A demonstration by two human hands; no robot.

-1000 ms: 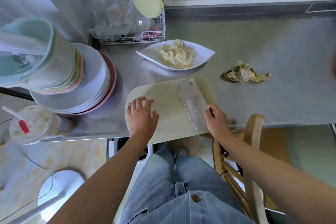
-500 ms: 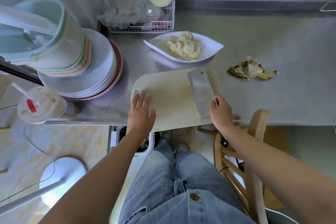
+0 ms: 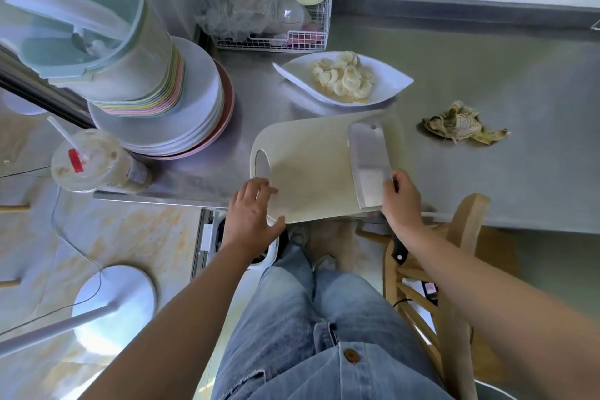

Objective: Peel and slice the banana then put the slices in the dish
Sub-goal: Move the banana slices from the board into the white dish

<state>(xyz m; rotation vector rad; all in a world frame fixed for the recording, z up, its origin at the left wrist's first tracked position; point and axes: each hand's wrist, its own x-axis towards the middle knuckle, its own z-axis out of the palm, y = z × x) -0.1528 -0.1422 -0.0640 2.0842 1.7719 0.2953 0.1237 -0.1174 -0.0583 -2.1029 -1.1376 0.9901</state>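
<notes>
A white leaf-shaped dish [image 3: 393,79] on the steel counter holds several banana slices [image 3: 344,78]. In front of it lies a pale cutting board [image 3: 308,169] with a cleaver [image 3: 368,162] flat on its right side. My right hand [image 3: 402,201] is closed around the cleaver's handle at the board's near right corner; the black handle end shows below my wrist. My left hand [image 3: 251,217] is at the board's near left corner with fingers spread, its fingertips touching the board's edge. The crumpled banana peel [image 3: 461,125] lies on the counter to the right.
A stack of plates and coloured bowls [image 3: 156,97] stands at the left, with a lidded drink cup [image 3: 91,162] by the counter edge. A wire basket [image 3: 276,39] sits behind the dish. A wooden chair [image 3: 454,269] stands under my right arm.
My left hand has slid off the board's surface back to its near left corner. My right hand stays on the cleaver's handle. My view has shifted so the counter sits higher.
</notes>
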